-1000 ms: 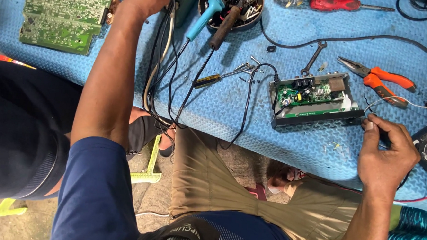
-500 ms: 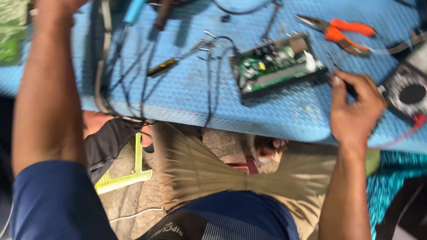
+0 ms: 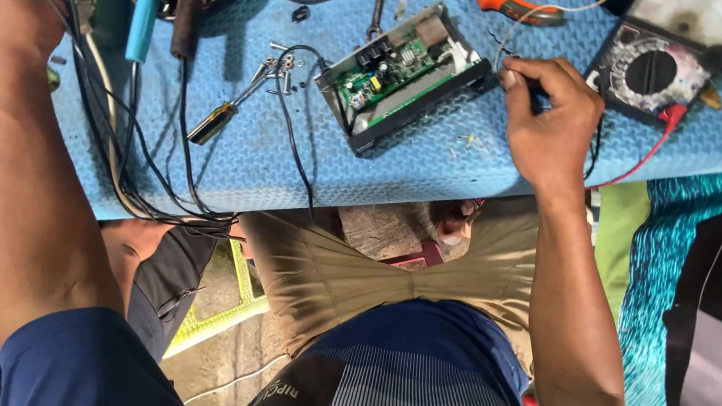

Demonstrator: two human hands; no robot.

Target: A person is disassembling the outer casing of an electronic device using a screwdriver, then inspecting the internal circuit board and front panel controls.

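Since a sec ago the right hand point(image 3: 550, 126) has moved in to touch the open circuit-board box point(image 3: 401, 73) at 12 o'clock on the blue tabletop point(image 3: 429, 161), fingers pinching a probe w/ tip at its edge, while the left hand point(image 3: 17, 8), at 10 o'clock, stays clenched on cables point(image 3: 116, 157), so probing looks underway.

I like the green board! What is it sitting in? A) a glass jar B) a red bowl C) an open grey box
C: the green circuit board lies inside an open grey box on the blue mat, beside the right hand.

Orange-handled pliers point(image 3: 503, 0), screwdriver point(image 3: 217, 120), loose screws point(image 3: 284, 61) on blue mat point(image 3: 429, 161).
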